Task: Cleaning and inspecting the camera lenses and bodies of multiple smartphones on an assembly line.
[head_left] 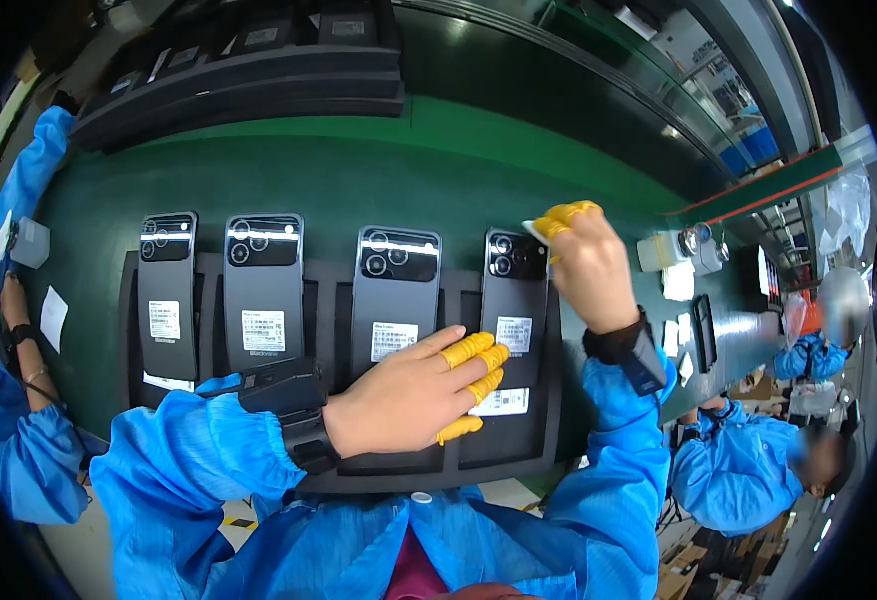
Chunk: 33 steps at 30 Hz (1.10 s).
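Note:
Several dark grey smartphones lie back up in a row on a black foam tray [549,420], their camera ends past its far edge. Over the camera block of the rightmost phone [515,290], my right hand [594,270] pinches a small white wipe [535,231]. Yellow finger cots cover fingertips on both hands. My left hand [409,395] lies flat with fingers stretched, its tips at the lower left edge of that phone. Left of it is another phone [396,300], partly under my left hand. Two more phones, one [264,285] and another [168,295], lie farther left.
Black foam trays [249,95] holding phones are stacked at the far left. At right stand white bottles [674,248], with a dark phone-like object [705,332] nearby. Co-workers in blue flank the green table [329,170]: a left sleeve [19,400] and a person [739,470] at right.

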Available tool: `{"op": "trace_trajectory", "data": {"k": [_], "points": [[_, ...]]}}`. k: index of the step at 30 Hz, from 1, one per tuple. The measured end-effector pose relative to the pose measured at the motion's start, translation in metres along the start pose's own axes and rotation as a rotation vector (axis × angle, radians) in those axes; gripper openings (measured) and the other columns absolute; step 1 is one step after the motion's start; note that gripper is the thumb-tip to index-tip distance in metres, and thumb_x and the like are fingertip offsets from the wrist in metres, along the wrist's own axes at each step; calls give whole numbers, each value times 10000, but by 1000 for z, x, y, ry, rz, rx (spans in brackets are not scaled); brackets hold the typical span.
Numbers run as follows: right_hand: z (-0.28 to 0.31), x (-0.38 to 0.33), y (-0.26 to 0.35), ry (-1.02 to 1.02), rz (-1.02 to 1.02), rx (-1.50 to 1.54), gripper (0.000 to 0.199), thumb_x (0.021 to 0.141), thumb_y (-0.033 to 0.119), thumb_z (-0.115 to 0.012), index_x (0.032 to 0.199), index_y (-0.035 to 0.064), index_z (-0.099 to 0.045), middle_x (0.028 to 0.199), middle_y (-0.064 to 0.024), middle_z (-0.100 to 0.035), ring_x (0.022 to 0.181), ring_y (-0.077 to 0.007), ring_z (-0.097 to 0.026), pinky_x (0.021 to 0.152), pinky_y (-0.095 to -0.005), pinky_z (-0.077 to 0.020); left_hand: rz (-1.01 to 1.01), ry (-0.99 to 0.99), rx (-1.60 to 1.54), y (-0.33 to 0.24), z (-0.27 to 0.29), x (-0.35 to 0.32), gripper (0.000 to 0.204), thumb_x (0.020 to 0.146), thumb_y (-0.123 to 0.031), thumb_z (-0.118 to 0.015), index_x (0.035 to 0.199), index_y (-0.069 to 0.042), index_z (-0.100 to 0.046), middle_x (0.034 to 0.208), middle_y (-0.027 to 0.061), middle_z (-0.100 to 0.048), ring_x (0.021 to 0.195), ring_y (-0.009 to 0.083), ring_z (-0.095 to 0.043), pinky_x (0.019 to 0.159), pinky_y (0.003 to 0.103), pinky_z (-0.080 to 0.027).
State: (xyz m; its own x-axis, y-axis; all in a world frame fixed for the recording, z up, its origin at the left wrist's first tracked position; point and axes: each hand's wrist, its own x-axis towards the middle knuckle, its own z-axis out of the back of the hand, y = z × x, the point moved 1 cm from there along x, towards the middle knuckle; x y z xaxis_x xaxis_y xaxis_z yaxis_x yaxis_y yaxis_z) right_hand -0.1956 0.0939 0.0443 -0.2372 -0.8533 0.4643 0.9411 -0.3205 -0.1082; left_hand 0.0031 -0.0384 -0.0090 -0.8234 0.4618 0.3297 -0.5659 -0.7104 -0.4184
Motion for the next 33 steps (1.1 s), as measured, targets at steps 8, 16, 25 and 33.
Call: {"op": "trace_trajectory", "data": {"k": [8,16,25,33], "points": [[12,-13,13,-95,-157,146,214,629,-100,-623,822,-31,-687,885,-166,-624,812,-357,-592,731,-422,-517,21,75,-2,2,-1,-1,473,912,-327,-602,1280,-30,-581,1171,117,-579,1154,276,-558,1159,455,-282],[-1,-8,36,18,50,162,239,574,-65,-643,801,-19,-699,862,-140,-629,812,-315,-594,771,-401,-527,22,2,-10,-1,1,-3,488,906,-324,-605,1296,-33,-570,1221,124,-572,1211,286,-531,1155,464,-282],[-21,0,5,-127,38,160,222,654,-66,-642,857,-9,-711,976,-123,-664,845,-303,-611,762,-390,-533,26,35,3,-1,2,-2,486,914,-324,-606,1301,-33,-568,1227,134,-571,1213,292,-531,1158,465,-279],[2,-18,2,-143,-129,180,269,638,-106,-634,878,-11,-708,909,-137,-640,835,-328,-614,751,-406,-527,43,86,3,-2,1,-2,464,919,-323,-605,1279,-32,-584,1205,127,-576,1185,285,-546,1159,464,-280]]}}
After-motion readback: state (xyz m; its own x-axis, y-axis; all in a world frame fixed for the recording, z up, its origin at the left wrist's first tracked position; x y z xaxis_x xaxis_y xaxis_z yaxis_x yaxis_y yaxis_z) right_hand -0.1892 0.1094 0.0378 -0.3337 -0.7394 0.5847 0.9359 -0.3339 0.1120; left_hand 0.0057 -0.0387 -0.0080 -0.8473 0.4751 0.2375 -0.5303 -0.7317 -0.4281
